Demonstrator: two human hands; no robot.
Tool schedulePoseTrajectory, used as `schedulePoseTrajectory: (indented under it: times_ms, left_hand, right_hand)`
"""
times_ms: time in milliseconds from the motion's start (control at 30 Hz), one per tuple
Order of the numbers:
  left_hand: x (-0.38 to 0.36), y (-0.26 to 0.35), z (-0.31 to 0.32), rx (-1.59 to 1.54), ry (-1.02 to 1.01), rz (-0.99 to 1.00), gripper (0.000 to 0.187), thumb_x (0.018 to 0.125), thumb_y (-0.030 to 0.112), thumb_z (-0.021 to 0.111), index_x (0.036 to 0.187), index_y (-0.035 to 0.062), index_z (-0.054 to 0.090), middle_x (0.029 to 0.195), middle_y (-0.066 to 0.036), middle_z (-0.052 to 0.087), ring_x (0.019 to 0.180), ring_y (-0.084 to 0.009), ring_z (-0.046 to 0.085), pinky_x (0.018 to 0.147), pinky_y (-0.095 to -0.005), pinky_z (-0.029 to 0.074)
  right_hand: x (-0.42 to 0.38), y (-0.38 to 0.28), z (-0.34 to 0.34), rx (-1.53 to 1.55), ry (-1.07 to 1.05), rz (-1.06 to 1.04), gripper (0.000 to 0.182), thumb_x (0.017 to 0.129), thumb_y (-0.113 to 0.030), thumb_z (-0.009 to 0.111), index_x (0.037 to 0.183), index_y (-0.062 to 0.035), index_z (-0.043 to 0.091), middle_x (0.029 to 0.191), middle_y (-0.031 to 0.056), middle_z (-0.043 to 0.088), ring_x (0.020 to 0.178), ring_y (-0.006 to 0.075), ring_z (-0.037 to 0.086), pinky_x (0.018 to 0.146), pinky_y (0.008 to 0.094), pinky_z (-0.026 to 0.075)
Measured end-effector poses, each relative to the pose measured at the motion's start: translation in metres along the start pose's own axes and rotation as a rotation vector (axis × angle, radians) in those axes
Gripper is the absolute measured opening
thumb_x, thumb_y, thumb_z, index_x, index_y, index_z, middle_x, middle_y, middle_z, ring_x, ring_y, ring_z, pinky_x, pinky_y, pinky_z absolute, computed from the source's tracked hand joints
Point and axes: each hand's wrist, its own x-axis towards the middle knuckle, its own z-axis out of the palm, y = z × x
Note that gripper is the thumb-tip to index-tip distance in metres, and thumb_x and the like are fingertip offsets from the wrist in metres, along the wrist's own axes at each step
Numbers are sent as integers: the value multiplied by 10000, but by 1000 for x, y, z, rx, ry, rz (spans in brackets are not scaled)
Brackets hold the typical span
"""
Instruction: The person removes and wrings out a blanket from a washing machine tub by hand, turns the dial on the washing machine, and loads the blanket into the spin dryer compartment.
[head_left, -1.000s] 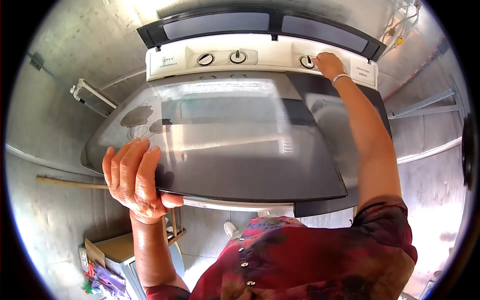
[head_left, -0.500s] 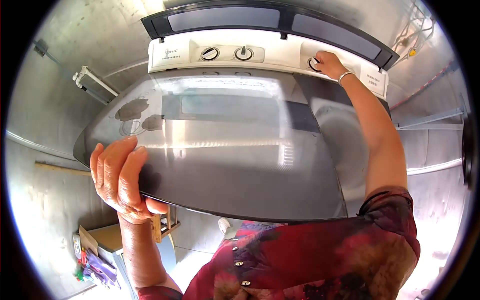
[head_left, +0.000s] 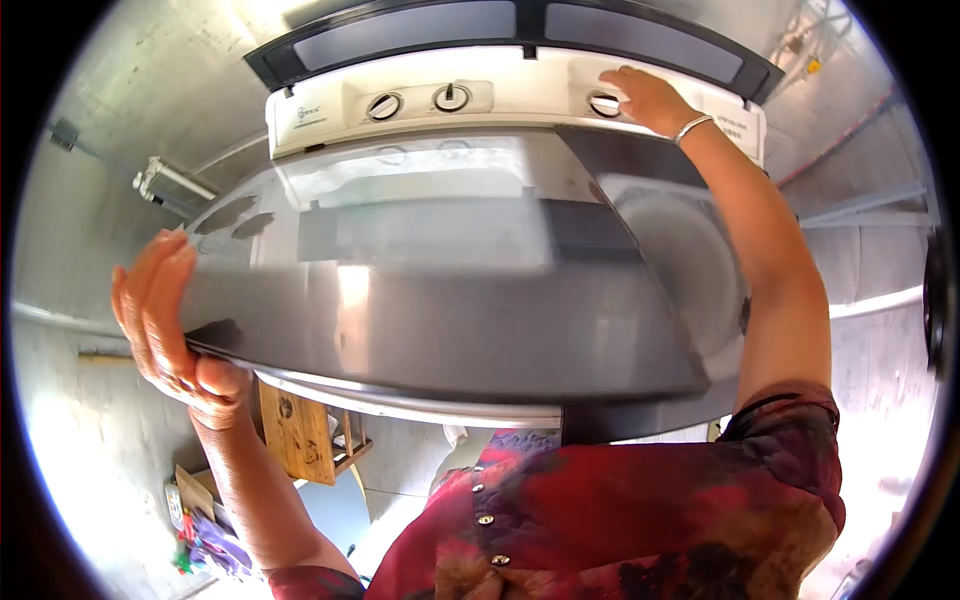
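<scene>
Left hand (head_left: 162, 318) clamped on lid (head_left: 450, 325) | right hand (head_left: 658, 102), fingers apart, beside dial (head_left: 604, 105) | lid raised, not closed

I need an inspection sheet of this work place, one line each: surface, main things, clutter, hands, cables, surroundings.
Surface: dark patches on the left of the lid.
Main things: lid partly raised; white panel has three dials; dark flap stands above it.
Clutter: purple cloth at lower left; nothing seen lying on the lid.
Hands: left hand grips the lid's edge; right hand is at the right dial, contact unclear.
Cables: loose wires at upper right; their ends cannot be told.
Surroundings: gray walls; wooden furniture below the lid.
</scene>
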Motion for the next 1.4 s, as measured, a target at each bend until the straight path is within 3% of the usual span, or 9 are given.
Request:
schedulePoseTrajectory:
  times_ms: [167, 433, 533, 633, 833, 933, 1167, 1300, 1400]
  left_hand:
    - [50, -19, 23, -68, 122, -19, 588, 861, 436, 131, 978, 43, 552, 951, -84, 574, 875, -246, 543, 773, -312, 408]
    - [144, -92, 86, -33, 241, 66, 364, 868, 376, 356, 1042, 125, 553, 970, -57, 587, 882, -207, 561, 751, -277, 431]
    - [180, -165, 143, 249, 370, 410, 297, 857, 323, 427, 1036, 126, 558, 935, -54, 601, 809, -196, 584, 684, -291, 457]
    - [198, -178, 182, -144, 343, 311, 301, 850, 341, 431, 991, 127, 588, 867, -66, 619, 742, -226, 596, 618, -278, 468]
    - [220, -169, 202, 527, 183, 21, 315, 833, 450, 380, 992, 277, 591, 775, -99, 608, 645, -264, 589, 493, -350, 463]
    - [228, -181, 229, 519, 304, 195, 341, 825, 458, 390, 1123, 314, 473, 910, -73, 575, 723, -261, 574, 587, -342, 481]
    - [204, -135, 191, 402, 266, 304, 467, 819, 414, 440, 1207, 158, 398, 1048, -172, 507, 904, -325, 511, 785, -391, 411]
    - [177, -69, 138, 459, 220, 234, 478, 794, 343, 506, 1203, 123, 394, 1147, -137, 440, 1037, -295, 435, 824, -394, 396]
    - [135, -6, 118, 2, 68, 439, 375, 775, 196, 546, 1112, 52, 463, 1089, -142, 490, 1008, -280, 465, 843, -387, 384]
  right_hand:
    - [-85, 2, -52, 141, 324, -64, 334, 733, -71, 534, 1062, -73, 476, 911, 91, 522, 782, 233, 516, 702, 307, 428]
    - [-300, -125, -123, 113, 431, 588, 248, 731, -45, 539, 978, -51, 519, 760, 66, 504, 664, 199, 508, 542, 268, 402]
    - [-389, -192, -95, 207, 386, 964, 231, 731, -40, 536, 961, -59, 535, 771, 69, 525, 693, 192, 523, 561, 271, 418]
    - [-458, -282, -45, 263, 301, 1384, 187, 729, -45, 533, 913, -60, 563, 802, 84, 559, 703, 204, 543, 604, 288, 436]
    - [-552, -460, 86, 382, 159, 1779, 128, 697, -80, 558, 816, -69, 602, 752, 114, 583, 675, 231, 565, 634, 292, 447]
    - [-570, -515, 121, 575, 52, 1836, 142, 696, -124, 556, 814, -66, 611, 758, 132, 597, 706, 245, 576, 647, 319, 453]
    - [-598, -493, 156, 721, -52, 1876, 158, 696, -150, 555, 817, -69, 615, 790, 137, 606, 728, 263, 585, 662, 333, 456]
    - [-609, -444, 176, 1196, 208, 2111, 212, 730, -104, 534, 924, -22, 562, 729, 52, 578, 573, 123, 540, 458, 261, 433]
    - [-601, -413, 170, 1221, 209, 2084, 212, 755, -110, 515, 945, -25, 554, 759, 56, 576, 604, 138, 551, 477, 274, 442]
